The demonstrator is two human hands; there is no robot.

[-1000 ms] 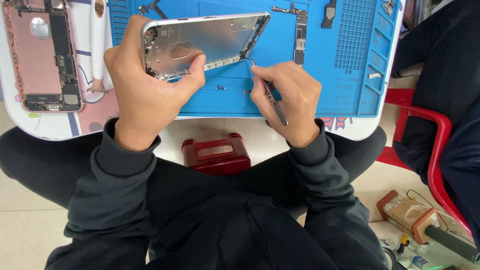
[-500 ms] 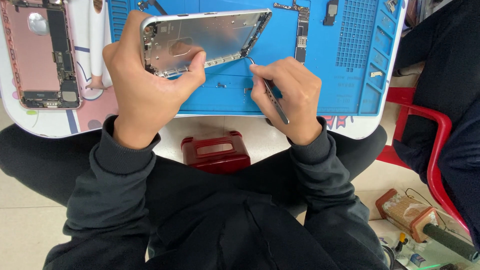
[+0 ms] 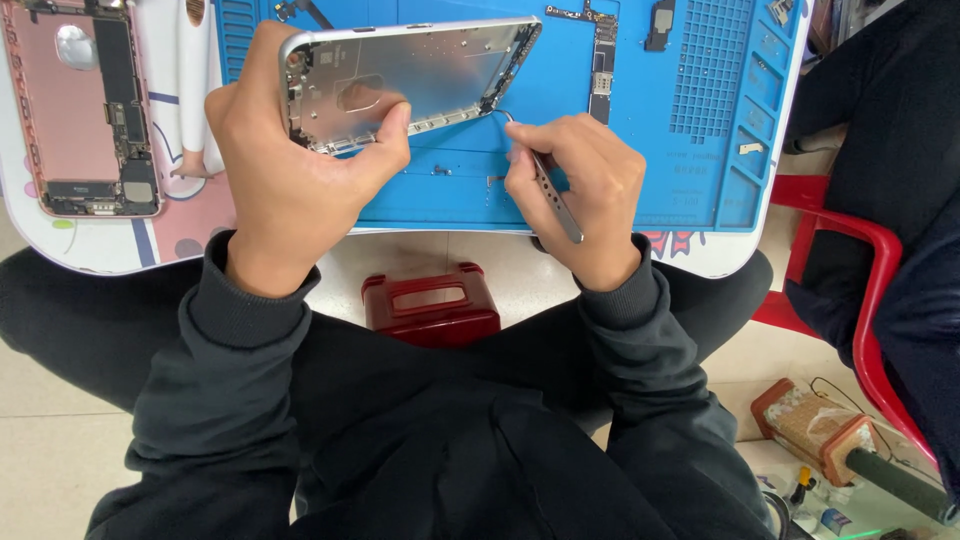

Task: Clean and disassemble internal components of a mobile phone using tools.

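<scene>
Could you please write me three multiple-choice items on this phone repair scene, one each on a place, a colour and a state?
1. Where does the pink phone lie?
A. left of the blue mat
B. on the red stool
C. on the floor

2. What colour is the mat?
A. green
B. blue
C. black

3. How is the silver phone housing held?
A. flat on the mat
B. tilted up in the left hand
C. in the right hand

Answers: 1 A, it lies on the white table beside the mat; 2 B, plainly blue; 3 B, the right hand's grip is on tweezers.
</scene>
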